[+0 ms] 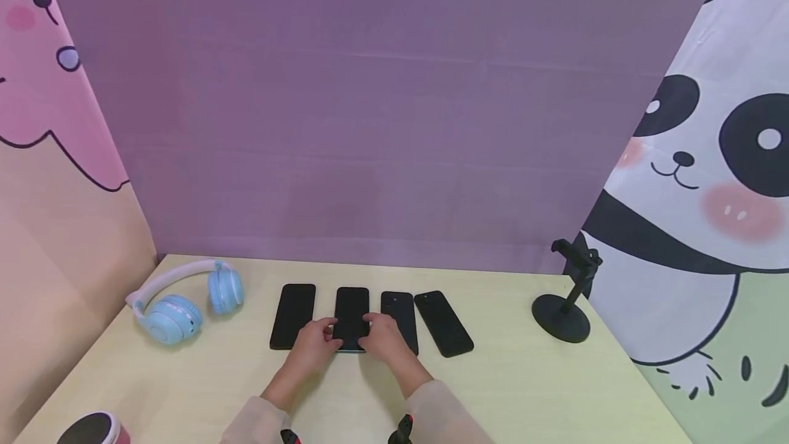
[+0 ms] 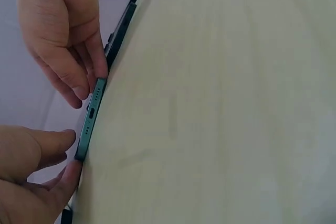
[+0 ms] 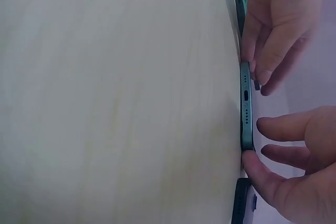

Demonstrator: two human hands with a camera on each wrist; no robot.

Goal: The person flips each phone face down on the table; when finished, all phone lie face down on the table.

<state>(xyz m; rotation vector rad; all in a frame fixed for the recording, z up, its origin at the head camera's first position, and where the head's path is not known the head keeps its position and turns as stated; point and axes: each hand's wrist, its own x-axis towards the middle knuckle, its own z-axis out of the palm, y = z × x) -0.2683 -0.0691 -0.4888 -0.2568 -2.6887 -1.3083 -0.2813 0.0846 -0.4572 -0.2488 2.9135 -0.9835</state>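
A dark-screened smartphone (image 1: pixel 351 308) with a green edge lies face up between my two hands. Its bottom edge, with charging port and speaker holes, shows in the left wrist view. My left hand (image 1: pixel 313 346) holds its left side, the thumb at the lower corner. On the opposite side my right hand (image 1: pixel 388 341) holds the other edge in the same way, thumb at the lower right corner. Left of it lies another black phone (image 1: pixel 292 315). To the right are a dark phone (image 1: pixel 401 314), partly hidden by my right hand, and a tilted black phone (image 1: pixel 444 324), both camera side up.
Blue and lilac headphones (image 1: pixel 175 314) lie at the left of the pale wooden table (image 1: pixel 511 396). A black stand (image 1: pixel 562 317) with a round base is at the right. A dark-topped round container (image 1: pixel 89 428) sits at the front left. A purple backdrop (image 1: pixel 370 122) closes off the back.
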